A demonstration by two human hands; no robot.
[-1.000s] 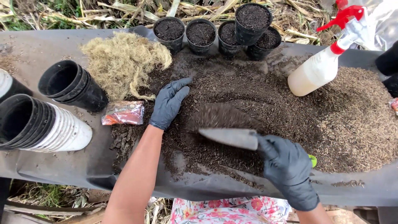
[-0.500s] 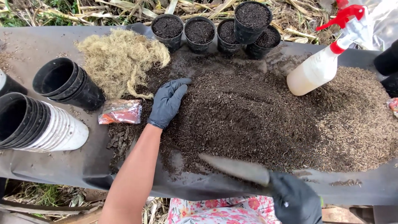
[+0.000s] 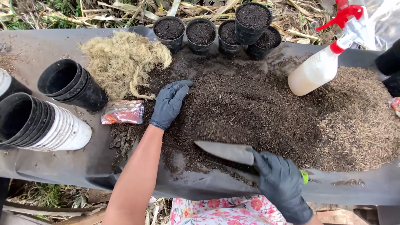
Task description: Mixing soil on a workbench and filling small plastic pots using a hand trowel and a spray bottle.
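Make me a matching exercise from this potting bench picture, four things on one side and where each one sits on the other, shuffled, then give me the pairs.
Things
1. trowel
2. spray bottle
3. dry moss
4. small foil packet

Places
A. lying on its side at the right end of the soil pile
B. on the dark sheet, between the stacked empty pots and the left hand
C. heaped just left of the row of filled pots
D. in the right hand, blade at the near edge of the soil

Pairs: 1-D, 2-A, 3-C, 4-B
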